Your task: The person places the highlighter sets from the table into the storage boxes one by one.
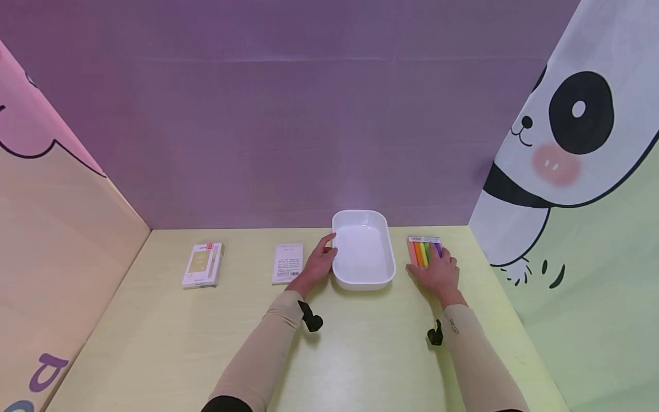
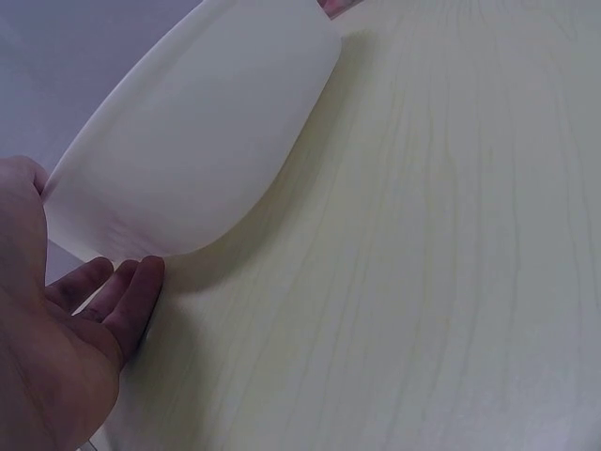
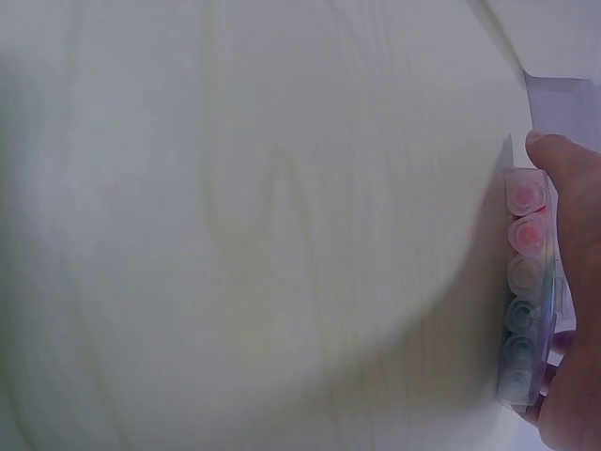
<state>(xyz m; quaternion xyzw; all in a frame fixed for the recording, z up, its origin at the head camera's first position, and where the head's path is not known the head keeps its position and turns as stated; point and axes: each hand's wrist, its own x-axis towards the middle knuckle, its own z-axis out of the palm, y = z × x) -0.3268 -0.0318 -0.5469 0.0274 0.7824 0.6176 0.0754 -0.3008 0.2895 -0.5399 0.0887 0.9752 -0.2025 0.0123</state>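
A white plastic tray (image 1: 363, 246) stands at the middle of the table's far side. At its left edge my left hand (image 1: 318, 266) grips it; in the left wrist view, the thumb is at the rim and the fingertips (image 2: 150, 268) touch the lower side. To the right lies a clear pack of coloured markers (image 1: 419, 253). My right hand (image 1: 440, 274) holds this pack across its width, thumb on the left side and fingers on the right. In the right wrist view, several round marker ends (image 3: 526, 235) show through the pack, and the hand partly hides it.
A white box with a gold panel (image 1: 202, 265) lies at the far left of the pale table (image 1: 355, 355). Between it and the tray is a flat white box with printed text (image 1: 287, 263). A purple backdrop (image 1: 309, 143) and printed side panels enclose the table.
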